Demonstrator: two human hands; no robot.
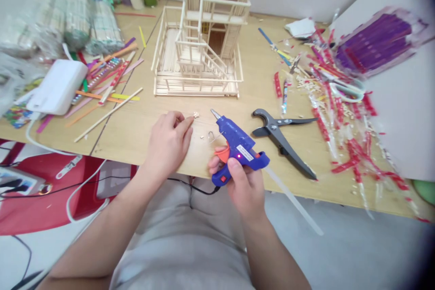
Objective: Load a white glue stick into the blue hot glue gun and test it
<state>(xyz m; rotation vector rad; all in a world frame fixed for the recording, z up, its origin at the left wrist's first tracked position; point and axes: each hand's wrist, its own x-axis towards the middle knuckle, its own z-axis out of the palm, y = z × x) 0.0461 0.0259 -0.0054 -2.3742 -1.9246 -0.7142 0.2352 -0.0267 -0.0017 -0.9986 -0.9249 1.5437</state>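
Observation:
My right hand (243,181) is closed round the handle of a blue hot glue gun (236,138), its fingers at the orange trigger. The gun's nozzle points up and left, and a clear glue stick (294,201) sticks out of its back. My left hand (171,140) rests on the table with fingers drawn together. Its index fingertip touches a small cluster of cut wooden bits (196,114), just left of the nozzle. Behind both hands stands a model house (200,54) built of thin wooden sticks, with railings, stairs and a balcony.
Black cutters (283,140) lie right of the gun. Torn red-and-clear wrappers (353,145), scissors (350,90) and a purple stick pack (377,45) crowd the right. At left are a white power bank (57,86), coloured sticks (108,77) and bagged stick bundles (78,13).

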